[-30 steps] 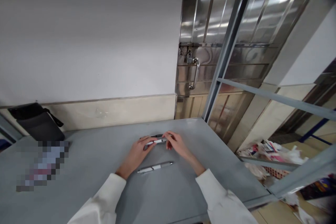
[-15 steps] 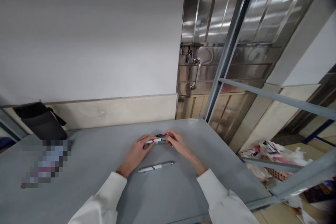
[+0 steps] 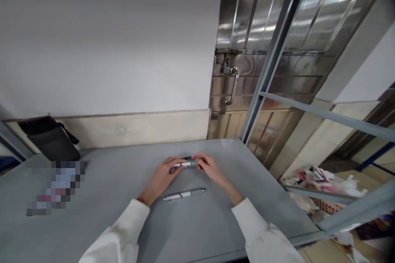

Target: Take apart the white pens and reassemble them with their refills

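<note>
A white-and-grey pen point(image 3: 186, 164) lies level between my two hands over the far part of the table. My left hand point(image 3: 165, 176) is closed around its left end, thumb and fingers pressed on it. At the other end, my right hand point(image 3: 210, 169) has its fingers bent and pinched on the grey part. Just behind this pen shows a dark, slim piece point(image 3: 187, 158), partly covered by my fingers; I cannot tell what it is. Nearer to me, a second white-and-grey pen point(image 3: 184, 194) rests on the tabletop, touched by neither hand.
The grey table point(image 3: 114, 222) meets a wall at the back. A black pouch point(image 3: 52, 139) leans there at the left, with a pixelated item point(image 3: 58, 189) before it. On the right rise a metal frame post point(image 3: 267, 65) and a padlocked steel door; plastic bags point(image 3: 324, 181) lie beyond.
The camera view has shifted slightly. Both hands keep their hold on the pen in almost the same place, and the pen on the table has not moved.
</note>
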`<state>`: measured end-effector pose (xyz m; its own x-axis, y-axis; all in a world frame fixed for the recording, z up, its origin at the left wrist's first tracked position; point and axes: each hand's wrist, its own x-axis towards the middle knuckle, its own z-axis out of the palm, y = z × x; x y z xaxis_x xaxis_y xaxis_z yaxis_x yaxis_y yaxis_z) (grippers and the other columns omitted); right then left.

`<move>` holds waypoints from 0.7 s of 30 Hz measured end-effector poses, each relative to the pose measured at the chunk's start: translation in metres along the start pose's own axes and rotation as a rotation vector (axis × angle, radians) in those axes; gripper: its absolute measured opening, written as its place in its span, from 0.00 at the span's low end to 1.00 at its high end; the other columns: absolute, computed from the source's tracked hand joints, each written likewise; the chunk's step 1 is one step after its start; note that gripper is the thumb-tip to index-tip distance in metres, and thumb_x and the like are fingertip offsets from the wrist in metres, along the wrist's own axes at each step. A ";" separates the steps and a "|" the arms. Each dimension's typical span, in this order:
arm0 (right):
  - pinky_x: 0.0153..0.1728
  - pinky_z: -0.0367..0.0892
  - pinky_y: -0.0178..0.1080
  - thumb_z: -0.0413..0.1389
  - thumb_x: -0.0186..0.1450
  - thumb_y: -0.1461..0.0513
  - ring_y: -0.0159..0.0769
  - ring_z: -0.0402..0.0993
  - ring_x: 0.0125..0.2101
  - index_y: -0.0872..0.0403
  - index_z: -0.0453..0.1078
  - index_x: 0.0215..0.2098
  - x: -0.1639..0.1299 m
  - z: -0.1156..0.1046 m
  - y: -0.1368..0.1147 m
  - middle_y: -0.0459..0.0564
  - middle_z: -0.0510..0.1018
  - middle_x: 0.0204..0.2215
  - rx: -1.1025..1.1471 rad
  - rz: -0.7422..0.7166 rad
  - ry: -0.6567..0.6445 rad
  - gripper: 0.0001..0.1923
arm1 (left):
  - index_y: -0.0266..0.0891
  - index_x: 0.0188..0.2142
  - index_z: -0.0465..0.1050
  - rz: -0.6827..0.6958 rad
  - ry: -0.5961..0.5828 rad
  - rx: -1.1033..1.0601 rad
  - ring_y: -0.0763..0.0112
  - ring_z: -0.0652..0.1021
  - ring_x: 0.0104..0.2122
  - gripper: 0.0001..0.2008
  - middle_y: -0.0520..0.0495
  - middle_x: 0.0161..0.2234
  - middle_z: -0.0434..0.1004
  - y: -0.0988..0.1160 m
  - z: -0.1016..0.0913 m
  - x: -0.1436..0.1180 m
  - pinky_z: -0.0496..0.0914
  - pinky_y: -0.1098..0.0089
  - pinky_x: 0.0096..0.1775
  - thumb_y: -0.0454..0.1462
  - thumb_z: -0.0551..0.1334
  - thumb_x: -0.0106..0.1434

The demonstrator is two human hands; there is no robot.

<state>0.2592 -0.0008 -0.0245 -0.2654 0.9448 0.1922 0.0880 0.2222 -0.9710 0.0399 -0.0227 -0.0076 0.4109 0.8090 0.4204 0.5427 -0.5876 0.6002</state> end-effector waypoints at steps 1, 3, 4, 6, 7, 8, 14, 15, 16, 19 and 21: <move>0.23 0.52 0.34 0.51 0.65 0.53 0.29 0.57 0.18 0.54 0.70 0.40 0.000 0.000 0.001 0.38 0.62 0.16 -0.002 0.008 0.001 0.15 | 0.49 0.50 0.75 -0.001 -0.003 0.002 0.67 0.76 0.41 0.13 0.50 0.43 0.77 0.000 0.000 0.000 0.69 0.69 0.45 0.42 0.57 0.69; 0.23 0.52 0.34 0.50 0.66 0.51 0.30 0.57 0.18 0.54 0.70 0.39 0.000 0.001 0.001 0.38 0.62 0.16 0.002 0.025 0.010 0.17 | 0.49 0.50 0.75 -0.012 -0.002 0.002 0.66 0.76 0.41 0.13 0.49 0.43 0.77 0.000 0.000 0.000 0.69 0.68 0.45 0.42 0.57 0.70; 0.23 0.53 0.34 0.50 0.65 0.51 0.30 0.58 0.19 0.54 0.70 0.39 0.000 0.001 0.001 0.39 0.63 0.17 0.006 0.024 0.015 0.17 | 0.48 0.50 0.75 -0.019 0.002 0.000 0.66 0.76 0.41 0.13 0.49 0.43 0.77 0.000 0.000 0.000 0.69 0.68 0.46 0.43 0.57 0.70; 0.24 0.55 0.34 0.52 0.64 0.52 0.30 0.60 0.21 0.54 0.71 0.40 -0.001 0.000 -0.001 0.40 0.66 0.20 0.002 -0.002 0.018 0.15 | 0.47 0.49 0.75 -0.027 0.009 -0.005 0.66 0.76 0.40 0.13 0.49 0.43 0.77 0.000 0.000 0.000 0.69 0.67 0.46 0.43 0.56 0.70; 0.25 0.55 0.34 0.52 0.64 0.53 0.31 0.61 0.22 0.53 0.71 0.41 -0.001 0.000 -0.002 0.41 0.66 0.20 -0.005 -0.020 0.016 0.14 | 0.47 0.48 0.76 -0.026 0.010 -0.007 0.66 0.76 0.40 0.13 0.49 0.42 0.77 0.000 0.000 0.000 0.69 0.67 0.46 0.43 0.56 0.70; 0.25 0.55 0.34 0.52 0.64 0.53 0.31 0.60 0.22 0.53 0.71 0.41 -0.002 0.001 -0.002 0.40 0.65 0.20 -0.012 -0.032 0.014 0.14 | 0.47 0.48 0.76 -0.023 0.010 -0.010 0.65 0.76 0.40 0.13 0.48 0.42 0.77 0.000 0.000 0.000 0.69 0.66 0.46 0.43 0.56 0.70; 0.24 0.54 0.35 0.51 0.65 0.50 0.31 0.59 0.20 0.53 0.71 0.40 -0.001 0.003 -0.002 0.40 0.62 0.17 -0.014 -0.006 0.024 0.17 | 0.47 0.49 0.76 -0.023 0.005 -0.021 0.65 0.76 0.41 0.13 0.49 0.43 0.78 0.000 -0.001 0.000 0.69 0.66 0.47 0.44 0.56 0.70; 0.25 0.55 0.35 0.52 0.65 0.50 0.32 0.60 0.21 0.53 0.71 0.40 -0.001 0.003 -0.002 0.41 0.63 0.19 -0.016 -0.009 0.024 0.16 | 0.47 0.49 0.76 -0.027 0.008 -0.024 0.65 0.76 0.40 0.13 0.48 0.43 0.78 0.000 -0.001 0.000 0.69 0.66 0.47 0.44 0.56 0.70; 0.25 0.55 0.34 0.52 0.65 0.50 0.32 0.61 0.22 0.53 0.71 0.40 -0.001 0.003 -0.003 0.41 0.64 0.20 -0.021 -0.014 0.022 0.16 | 0.47 0.49 0.76 -0.030 0.009 -0.027 0.65 0.76 0.40 0.13 0.48 0.43 0.78 0.000 -0.001 0.000 0.69 0.66 0.46 0.44 0.56 0.70; 0.27 0.57 0.34 0.51 0.66 0.51 0.32 0.61 0.24 0.52 0.72 0.41 -0.002 0.004 -0.004 0.42 0.63 0.22 -0.047 -0.040 -0.003 0.15 | 0.47 0.50 0.76 -0.024 0.003 -0.033 0.65 0.76 0.40 0.14 0.48 0.43 0.78 -0.001 -0.002 0.001 0.70 0.67 0.45 0.44 0.56 0.69; 0.29 0.60 0.35 0.50 0.67 0.50 0.33 0.61 0.26 0.51 0.72 0.42 -0.003 0.005 -0.005 0.43 0.64 0.23 -0.049 -0.062 -0.018 0.16 | 0.47 0.50 0.77 -0.015 0.001 -0.026 0.64 0.76 0.40 0.14 0.47 0.42 0.79 -0.001 -0.003 0.001 0.70 0.67 0.45 0.44 0.57 0.69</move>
<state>0.2549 -0.0060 -0.0214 -0.2893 0.9242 0.2491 0.1173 0.2925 -0.9490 0.0377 -0.0209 -0.0054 0.4024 0.8176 0.4117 0.5299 -0.5748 0.6236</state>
